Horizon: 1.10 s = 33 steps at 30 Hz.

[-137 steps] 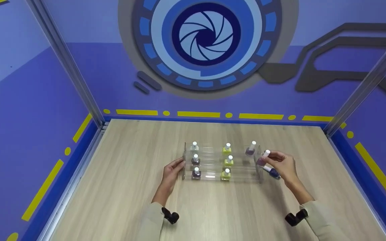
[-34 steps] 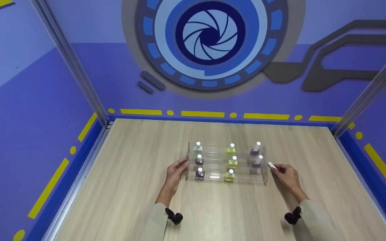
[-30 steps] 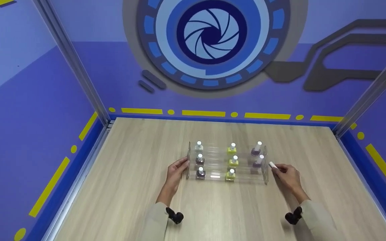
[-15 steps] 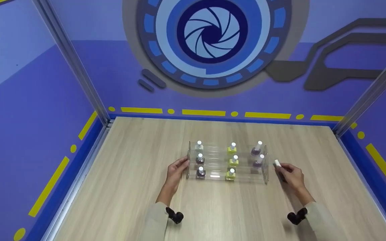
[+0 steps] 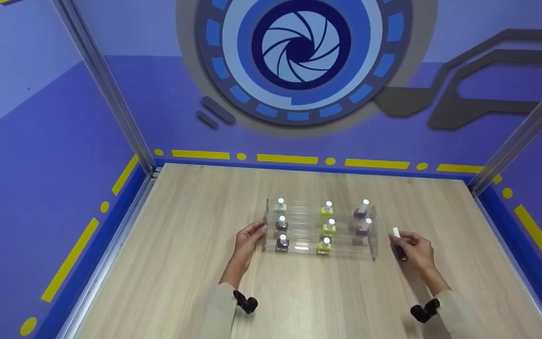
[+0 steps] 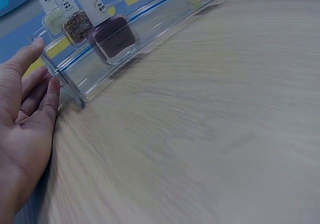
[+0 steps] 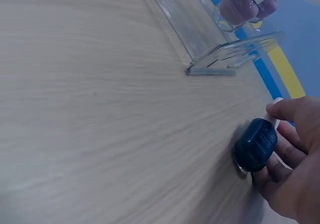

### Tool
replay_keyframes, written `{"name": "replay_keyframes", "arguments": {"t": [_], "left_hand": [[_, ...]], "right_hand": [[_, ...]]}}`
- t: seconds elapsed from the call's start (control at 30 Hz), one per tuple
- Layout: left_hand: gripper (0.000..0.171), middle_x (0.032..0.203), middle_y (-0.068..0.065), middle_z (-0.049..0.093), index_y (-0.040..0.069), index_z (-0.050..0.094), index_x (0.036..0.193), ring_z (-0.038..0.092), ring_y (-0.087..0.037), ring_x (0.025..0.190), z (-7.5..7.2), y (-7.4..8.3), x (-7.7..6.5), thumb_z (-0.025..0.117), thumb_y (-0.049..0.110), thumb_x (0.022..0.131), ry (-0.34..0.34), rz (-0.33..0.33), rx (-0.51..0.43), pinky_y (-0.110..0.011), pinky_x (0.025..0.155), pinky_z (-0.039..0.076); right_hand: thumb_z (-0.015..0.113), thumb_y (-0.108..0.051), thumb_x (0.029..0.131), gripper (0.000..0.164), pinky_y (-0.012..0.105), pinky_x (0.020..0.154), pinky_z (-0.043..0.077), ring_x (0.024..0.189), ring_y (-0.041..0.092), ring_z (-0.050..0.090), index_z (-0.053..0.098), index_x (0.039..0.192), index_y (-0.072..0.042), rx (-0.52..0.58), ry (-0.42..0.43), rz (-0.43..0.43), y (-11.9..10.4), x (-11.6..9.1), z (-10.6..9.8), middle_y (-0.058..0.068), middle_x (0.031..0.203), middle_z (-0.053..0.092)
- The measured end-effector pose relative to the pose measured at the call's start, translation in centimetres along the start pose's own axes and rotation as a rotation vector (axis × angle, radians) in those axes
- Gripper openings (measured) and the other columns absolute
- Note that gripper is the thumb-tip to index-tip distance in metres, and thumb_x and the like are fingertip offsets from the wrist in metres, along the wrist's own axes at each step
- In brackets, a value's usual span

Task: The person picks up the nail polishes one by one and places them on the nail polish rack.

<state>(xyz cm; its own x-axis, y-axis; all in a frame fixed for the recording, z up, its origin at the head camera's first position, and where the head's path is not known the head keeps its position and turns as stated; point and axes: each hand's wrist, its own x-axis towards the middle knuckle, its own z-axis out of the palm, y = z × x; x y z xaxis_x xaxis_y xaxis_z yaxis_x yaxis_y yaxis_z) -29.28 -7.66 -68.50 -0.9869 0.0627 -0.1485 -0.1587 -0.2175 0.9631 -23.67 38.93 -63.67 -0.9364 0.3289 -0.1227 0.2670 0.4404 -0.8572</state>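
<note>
A clear tiered acrylic rack stands on the table, holding several nail polish bottles with white caps. At its left end panel, my left hand rests thumb and fingertips against the outer side, as the left wrist view also shows. To the right of the rack, my right hand pinches a dark blue nail polish bottle by its white cap. In the right wrist view the blue bottle hangs tilted close over the table, fingers behind it.
On the rack, dark bottles and a pale one line the left. Yellow bottles stand right of centre, and purple ones fill the upper right tiers. Blue walls with metal corner posts enclose the wooden table.
A purple bottle went from my right hand onto the middle tier. My right hand picked up the blue bottle lying beside the rack and moved it right, turning it more upright. My left hand stayed.
</note>
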Motion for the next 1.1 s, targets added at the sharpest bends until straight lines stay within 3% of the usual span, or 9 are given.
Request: {"name": "replay_keyframes", "arguments": {"t": [0.2, 0.43, 0.57, 1.1], "left_hand": [[0.051, 0.143, -0.016, 0.061, 0.000, 0.061, 0.137, 0.060, -0.015, 0.128, -0.1, -0.3, 0.1, 0.073, 0.026, 0.096, 0.008, -0.007, -0.018, -0.030, 0.112, 0.051], [0.050, 0.144, -0.020, 0.060, -0.001, 0.059, 0.138, 0.061, -0.014, 0.126, -0.1, -0.2, 0.2, 0.071, 0.026, 0.097, 0.003, 0.003, -0.015, -0.030, 0.112, 0.051], [0.049, 0.143, -0.019, 0.061, -0.001, 0.061, 0.137, 0.062, -0.013, 0.124, -0.3, -0.2, 0.2, 0.072, 0.026, 0.097, 0.006, 0.008, -0.019, -0.029, 0.110, 0.051], [0.049, 0.141, -0.018, 0.062, -0.001, 0.062, 0.135, 0.063, -0.011, 0.120, 0.0, -0.2, 0.2, 0.074, 0.025, 0.095, 0.007, 0.007, -0.024, -0.028, 0.109, 0.052]], "right_hand": [[0.072, -0.023, 0.097, 0.047, 0.012, 0.072, 0.056, 0.080, -0.006, 0.062, 0.062, 0.131, 0.007, 0.023, -0.008, -0.010, -0.6, -0.3, -0.7, -0.008, 0.096, 0.072], [0.074, -0.018, 0.096, 0.041, 0.011, 0.075, 0.055, 0.084, -0.011, 0.061, 0.064, 0.127, 0.007, 0.007, -0.016, -0.076, -1.1, -0.9, -1.3, 0.013, 0.113, 0.075], [0.073, -0.016, 0.096, 0.039, 0.010, 0.077, 0.055, 0.088, -0.007, 0.065, 0.065, 0.125, 0.007, 0.017, -0.025, -0.116, -1.4, -1.3, -1.5, 0.019, 0.118, 0.073], [0.071, -0.010, 0.096, 0.037, 0.005, 0.081, 0.052, 0.091, -0.008, 0.066, 0.063, 0.126, 0.010, 0.052, -0.070, -0.186, -2.5, -2.6, -2.3, 0.022, 0.118, 0.073]]}}
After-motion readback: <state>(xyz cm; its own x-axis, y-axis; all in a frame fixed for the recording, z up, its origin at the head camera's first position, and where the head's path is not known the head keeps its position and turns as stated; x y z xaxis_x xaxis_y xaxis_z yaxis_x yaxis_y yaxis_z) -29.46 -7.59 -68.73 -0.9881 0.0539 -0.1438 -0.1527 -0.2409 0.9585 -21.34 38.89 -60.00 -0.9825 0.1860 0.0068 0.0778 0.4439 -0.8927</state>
